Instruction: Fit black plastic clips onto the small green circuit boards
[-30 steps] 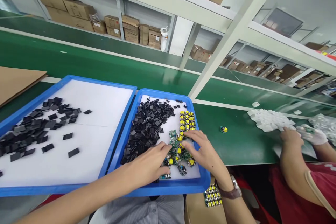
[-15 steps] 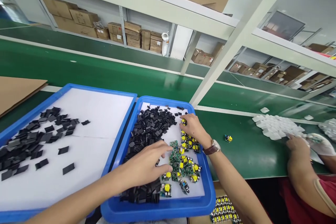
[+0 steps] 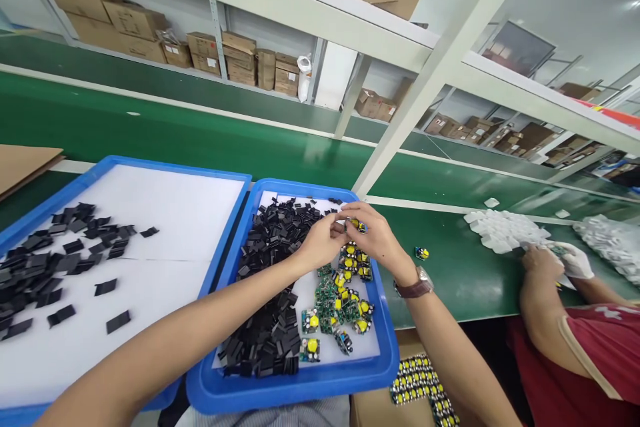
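Note:
Over the far end of the right blue tray (image 3: 390,347), my two hands meet at the fingertips. My right hand (image 3: 377,237) is closed on a small circuit board (image 3: 357,224) with a yellow part on it. Pinched fingers of my left hand (image 3: 323,240) come up against its left side; what they hold, if anything, is hidden. Below my hands in the tray are several more green circuit boards (image 3: 345,300) with yellow parts, some in a heap. Left of these lies a large pile of small black folded pieces (image 3: 273,320).
Another blue tray (image 3: 175,165) on the left holds more black pieces (image 3: 37,267). A single board (image 3: 421,253) sits on the green bench (image 3: 465,280). Beneath, a cardboard box (image 3: 373,407) contains rows of boards. At right, a co-worker's gloved hand (image 3: 575,260) is near white pieces (image 3: 505,230).
My left hand has moved from above the heaped boards up and right to meet my right hand. The right hand has lifted a board slightly. The view has shifted a little.

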`<state>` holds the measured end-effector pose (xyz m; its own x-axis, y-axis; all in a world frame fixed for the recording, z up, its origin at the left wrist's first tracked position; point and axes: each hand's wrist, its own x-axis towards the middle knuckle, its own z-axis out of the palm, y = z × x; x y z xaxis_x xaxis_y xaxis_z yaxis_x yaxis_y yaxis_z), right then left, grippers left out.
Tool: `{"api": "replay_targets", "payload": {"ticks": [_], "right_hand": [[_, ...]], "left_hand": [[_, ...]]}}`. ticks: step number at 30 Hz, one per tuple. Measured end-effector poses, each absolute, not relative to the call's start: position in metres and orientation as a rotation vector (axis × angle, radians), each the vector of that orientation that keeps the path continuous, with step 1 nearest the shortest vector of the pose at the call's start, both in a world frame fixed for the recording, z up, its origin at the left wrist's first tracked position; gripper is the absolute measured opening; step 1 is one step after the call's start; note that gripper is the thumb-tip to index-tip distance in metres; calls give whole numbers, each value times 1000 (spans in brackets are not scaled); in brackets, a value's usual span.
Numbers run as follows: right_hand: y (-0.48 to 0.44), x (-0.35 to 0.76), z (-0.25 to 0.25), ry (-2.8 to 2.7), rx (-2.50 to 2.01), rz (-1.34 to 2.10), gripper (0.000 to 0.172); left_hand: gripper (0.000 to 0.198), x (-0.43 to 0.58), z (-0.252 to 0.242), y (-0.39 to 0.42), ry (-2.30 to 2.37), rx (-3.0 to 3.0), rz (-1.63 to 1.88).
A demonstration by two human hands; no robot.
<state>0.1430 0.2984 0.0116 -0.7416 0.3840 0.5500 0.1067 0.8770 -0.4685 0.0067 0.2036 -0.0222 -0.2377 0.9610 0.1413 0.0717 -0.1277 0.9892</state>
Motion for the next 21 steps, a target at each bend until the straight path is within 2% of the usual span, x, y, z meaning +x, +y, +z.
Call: {"api": "replay_targets", "payload": {"ticks": [4,9,11,15,18,21], "right_hand": [[283,171,42,-2307,-352,518,23],[264,196,67,-2436,-360,654,59],[258,198,64,-2401,-345,667,54],[245,196,52,-2295,-350,723,31],[235,194,46,-2311,-291,962,37],[224,187,33,-2354,-234,1158,39]], "left_hand": [[34,11,-3,204,1236,1134,1597],[37,4,32,181,1125,1066,1547],[34,0,42,164,1096,1062,1442],[46,-11,52,121,948,1115,1046],[56,-17,51,97,929,1082,887],[47,-16,44,87,1035,992,937]]}}
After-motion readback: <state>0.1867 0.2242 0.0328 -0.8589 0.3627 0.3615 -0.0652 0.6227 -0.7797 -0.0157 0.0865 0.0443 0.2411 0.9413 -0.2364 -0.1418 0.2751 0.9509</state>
